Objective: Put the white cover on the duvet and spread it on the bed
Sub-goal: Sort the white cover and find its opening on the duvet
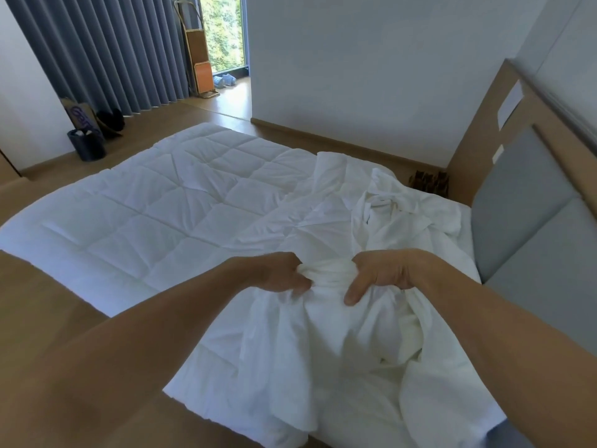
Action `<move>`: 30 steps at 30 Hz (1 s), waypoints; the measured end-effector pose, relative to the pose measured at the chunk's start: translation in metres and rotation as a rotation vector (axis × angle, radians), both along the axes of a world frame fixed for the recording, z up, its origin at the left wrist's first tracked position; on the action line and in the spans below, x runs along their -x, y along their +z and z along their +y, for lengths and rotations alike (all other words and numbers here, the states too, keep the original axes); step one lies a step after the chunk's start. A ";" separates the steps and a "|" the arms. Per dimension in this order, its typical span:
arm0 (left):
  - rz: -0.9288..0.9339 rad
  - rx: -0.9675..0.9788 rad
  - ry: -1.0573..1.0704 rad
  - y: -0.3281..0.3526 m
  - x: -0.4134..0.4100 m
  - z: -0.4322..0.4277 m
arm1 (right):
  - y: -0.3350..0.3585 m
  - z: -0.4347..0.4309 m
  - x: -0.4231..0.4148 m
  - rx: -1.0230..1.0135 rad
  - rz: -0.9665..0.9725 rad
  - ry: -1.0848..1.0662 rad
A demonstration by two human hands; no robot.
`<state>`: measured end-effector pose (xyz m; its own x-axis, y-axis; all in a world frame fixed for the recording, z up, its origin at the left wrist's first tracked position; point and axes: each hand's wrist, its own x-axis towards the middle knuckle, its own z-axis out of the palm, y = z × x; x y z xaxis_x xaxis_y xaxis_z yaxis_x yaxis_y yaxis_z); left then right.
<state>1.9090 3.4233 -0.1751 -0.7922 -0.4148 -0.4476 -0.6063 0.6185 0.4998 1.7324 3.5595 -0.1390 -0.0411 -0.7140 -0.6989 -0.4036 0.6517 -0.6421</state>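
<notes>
Left hand point(274, 274), with the quilted duvet point(145, 205) lying flat beyond it and to its left, and right hand point(384, 273) sit close together, each gripping the same gathered wad of white cover point(326, 318) between them (its loose rest heaped beyond the right hand), grey headboard point(529, 227) further right.

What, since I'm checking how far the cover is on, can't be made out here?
Head view:
Opening of the white cover: lost in folds bunched by left hand and right hand.
Head end of the duvet: hidden under the cover.
Lettering on the bag by the curtain: too small.
</notes>
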 end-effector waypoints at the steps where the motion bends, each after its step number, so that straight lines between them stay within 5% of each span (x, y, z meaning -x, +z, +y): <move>1: 0.056 0.040 0.015 -0.004 0.000 -0.006 | -0.004 -0.004 -0.004 0.037 0.012 -0.075; 5: 0.280 0.014 0.020 -0.013 0.006 -0.024 | -0.016 -0.025 -0.014 0.194 -0.084 -0.398; 8: 0.496 -0.248 0.095 -0.013 0.004 -0.037 | -0.025 -0.040 -0.016 0.171 -0.105 -0.426; 15: 0.454 -0.751 0.150 -0.026 0.000 -0.058 | -0.026 -0.065 -0.022 0.132 0.046 -0.370; 20: 0.134 -0.506 -0.110 -0.028 -0.003 -0.074 | -0.029 -0.079 -0.026 0.109 0.006 -0.325; 25: 0.273 -0.734 -0.012 -0.033 -0.006 -0.090 | -0.025 -0.075 -0.019 -0.011 -0.068 -0.080; 28: 0.352 -0.670 0.053 -0.042 -0.003 -0.090 | -0.022 -0.078 -0.020 0.030 0.146 -0.024; 30: 0.392 -0.597 0.097 -0.047 0.000 -0.086 | -0.025 -0.078 -0.015 0.073 0.125 -0.065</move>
<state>1.9094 3.3370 -0.2217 -0.9131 -0.2644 -0.3104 -0.3515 0.1248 0.9278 1.7474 3.4814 -0.1642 -0.1722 -0.7558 -0.6317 -0.4418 0.6324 -0.6362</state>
